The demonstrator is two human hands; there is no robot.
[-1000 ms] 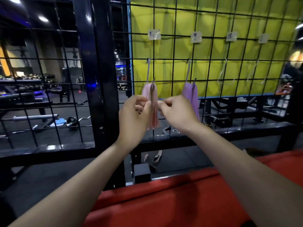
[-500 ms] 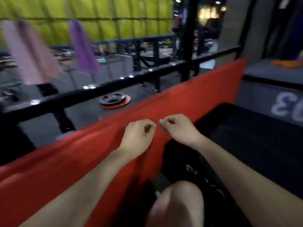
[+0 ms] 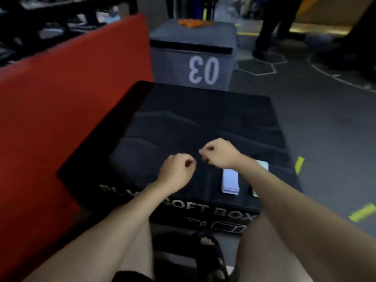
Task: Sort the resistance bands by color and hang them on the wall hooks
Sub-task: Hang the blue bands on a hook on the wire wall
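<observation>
The left hand (image 3: 176, 171) hovers with its fingers curled into a loose fist, thumb against the forefinger, and nothing shows in its grasp. Just beside it, a little higher in the view, the right hand (image 3: 218, 153) is curled the same way, its fingertips drawn together and empty as far as can be seen; the two fists sit close but do not touch. Both are above the dark top of a black soft box (image 3: 183, 123), whose front face carries pale lettering. On that top, near the right forearm, lies a pale flat card-like object (image 3: 230, 181), and a second flat object (image 3: 262, 165) is partly hidden by the arm. A red padded panel (image 3: 61, 98) stands along the box's left side. Beyond the black box is a grey box marked 03 (image 3: 193, 51), and on its top, well away from both hands, lies a crumpled orange resistance band (image 3: 193, 23). A sandalled foot (image 3: 211, 255) shows below.
</observation>
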